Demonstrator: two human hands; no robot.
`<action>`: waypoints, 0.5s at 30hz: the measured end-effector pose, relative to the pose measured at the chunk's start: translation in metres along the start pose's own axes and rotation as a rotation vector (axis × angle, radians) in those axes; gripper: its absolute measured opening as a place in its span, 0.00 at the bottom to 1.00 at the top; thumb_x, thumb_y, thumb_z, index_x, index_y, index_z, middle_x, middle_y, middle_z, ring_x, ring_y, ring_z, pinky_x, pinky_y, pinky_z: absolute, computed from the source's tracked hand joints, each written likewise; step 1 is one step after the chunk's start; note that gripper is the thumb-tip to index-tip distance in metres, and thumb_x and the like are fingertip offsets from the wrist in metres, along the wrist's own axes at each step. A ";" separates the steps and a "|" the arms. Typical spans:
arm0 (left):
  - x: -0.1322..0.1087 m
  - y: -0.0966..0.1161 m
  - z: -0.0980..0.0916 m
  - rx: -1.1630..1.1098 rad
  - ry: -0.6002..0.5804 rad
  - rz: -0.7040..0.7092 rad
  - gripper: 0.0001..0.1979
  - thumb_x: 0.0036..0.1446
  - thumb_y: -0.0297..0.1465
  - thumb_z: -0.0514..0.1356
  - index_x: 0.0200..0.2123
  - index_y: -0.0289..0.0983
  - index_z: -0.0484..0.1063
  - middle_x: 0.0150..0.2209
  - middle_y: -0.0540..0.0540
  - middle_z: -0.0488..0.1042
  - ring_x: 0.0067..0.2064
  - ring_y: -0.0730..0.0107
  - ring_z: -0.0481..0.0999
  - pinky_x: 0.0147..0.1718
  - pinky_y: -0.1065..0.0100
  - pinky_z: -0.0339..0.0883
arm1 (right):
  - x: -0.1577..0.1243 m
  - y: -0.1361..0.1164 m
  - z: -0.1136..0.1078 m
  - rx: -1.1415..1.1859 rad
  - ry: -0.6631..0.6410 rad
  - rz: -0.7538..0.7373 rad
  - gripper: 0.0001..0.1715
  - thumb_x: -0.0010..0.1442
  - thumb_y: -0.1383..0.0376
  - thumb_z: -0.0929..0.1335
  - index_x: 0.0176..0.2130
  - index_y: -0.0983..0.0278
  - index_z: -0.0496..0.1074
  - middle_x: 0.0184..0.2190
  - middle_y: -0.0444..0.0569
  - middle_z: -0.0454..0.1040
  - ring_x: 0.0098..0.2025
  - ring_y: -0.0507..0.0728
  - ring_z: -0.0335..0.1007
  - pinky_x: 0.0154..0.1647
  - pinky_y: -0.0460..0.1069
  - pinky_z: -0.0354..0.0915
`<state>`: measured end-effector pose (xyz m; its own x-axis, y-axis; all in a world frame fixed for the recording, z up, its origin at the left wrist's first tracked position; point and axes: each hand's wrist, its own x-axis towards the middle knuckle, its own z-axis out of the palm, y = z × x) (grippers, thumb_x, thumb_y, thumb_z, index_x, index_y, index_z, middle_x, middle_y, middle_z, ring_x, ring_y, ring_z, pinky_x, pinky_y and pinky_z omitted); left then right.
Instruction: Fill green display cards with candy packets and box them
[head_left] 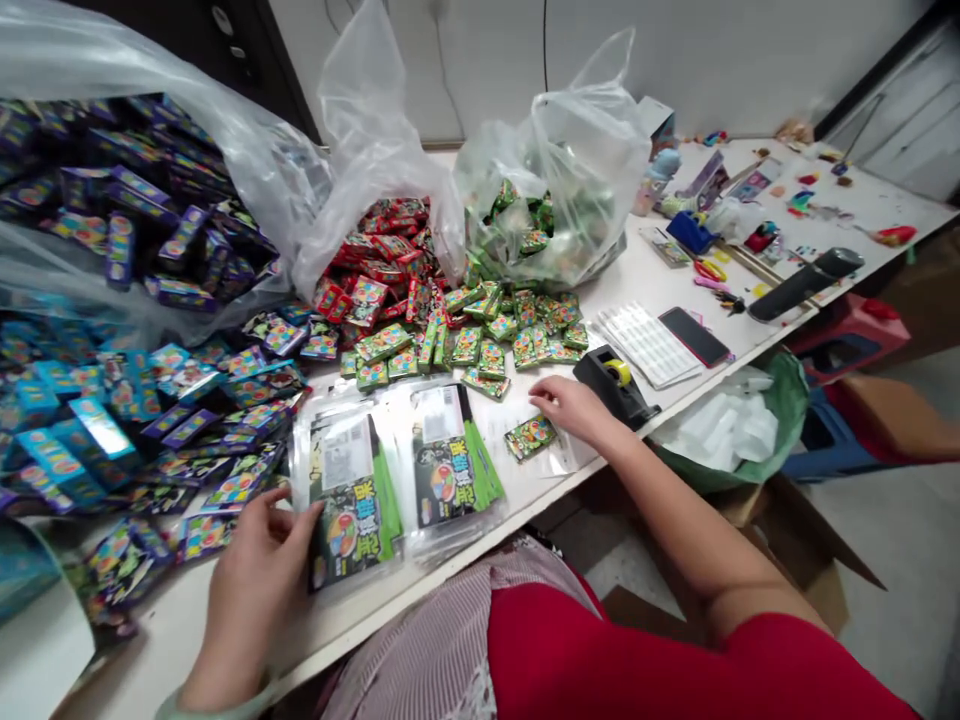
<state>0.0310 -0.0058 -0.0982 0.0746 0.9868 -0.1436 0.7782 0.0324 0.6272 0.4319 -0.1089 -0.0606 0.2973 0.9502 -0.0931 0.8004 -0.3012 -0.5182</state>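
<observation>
Green printed packets [352,505] lie stacked in clear plastic sleeves [397,405] on the counter [532,490], left hand [251,590] gripping one stack, right hand [574,408] open beside a loose packet [530,437]; loose heaps [480,335] remain.

Illumination is bright and even, consistent with diffuse overhead lighting; no light source appears in the frame. Specular glare occurs on the clear plastic bag [367,130] and the foil packets [101,425]. Shadows are soft and fall mainly below the front edge of the white tabletop [637,270]. Wide-angle distortion bows the tabletop edge and the wall [465,70] toward the frame margins. Fine detail softens slightly near the left and lower margins.
</observation>
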 end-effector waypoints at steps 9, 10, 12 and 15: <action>0.004 0.116 0.039 0.075 -0.197 0.704 0.16 0.57 0.43 0.55 0.44 0.41 0.68 0.35 0.45 0.72 0.37 0.59 0.72 0.39 0.61 0.66 | -0.031 0.052 0.019 -0.076 0.043 0.164 0.23 0.62 0.65 0.66 0.57 0.64 0.67 0.48 0.57 0.68 0.51 0.61 0.67 0.54 0.53 0.60; 0.003 0.135 0.053 0.147 -0.284 0.806 0.13 0.57 0.39 0.56 0.43 0.40 0.70 0.37 0.43 0.74 0.41 0.56 0.72 0.43 0.59 0.65 | -0.030 0.052 0.021 -0.061 0.045 0.166 0.24 0.60 0.64 0.67 0.56 0.64 0.69 0.48 0.58 0.68 0.51 0.62 0.66 0.54 0.54 0.60; 0.002 0.168 0.083 0.318 -0.365 0.908 0.08 0.54 0.31 0.58 0.38 0.38 0.72 0.37 0.39 0.75 0.45 0.51 0.71 0.48 0.54 0.62 | -0.028 0.051 0.023 0.017 0.069 0.168 0.23 0.55 0.65 0.71 0.51 0.63 0.71 0.47 0.57 0.68 0.51 0.64 0.65 0.53 0.54 0.60; 0.004 0.195 0.117 0.358 -0.373 0.912 0.08 0.48 0.25 0.61 0.36 0.36 0.73 0.38 0.36 0.75 0.47 0.47 0.70 0.50 0.50 0.59 | -0.029 0.053 0.025 0.178 0.135 0.170 0.12 0.52 0.67 0.71 0.40 0.62 0.74 0.39 0.52 0.70 0.45 0.60 0.67 0.49 0.53 0.61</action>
<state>0.2556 -0.0142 -0.0663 0.8660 0.4999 0.0044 0.4646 -0.8080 0.3623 0.4529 -0.1504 -0.1068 0.4953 0.8647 -0.0837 0.6330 -0.4252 -0.6470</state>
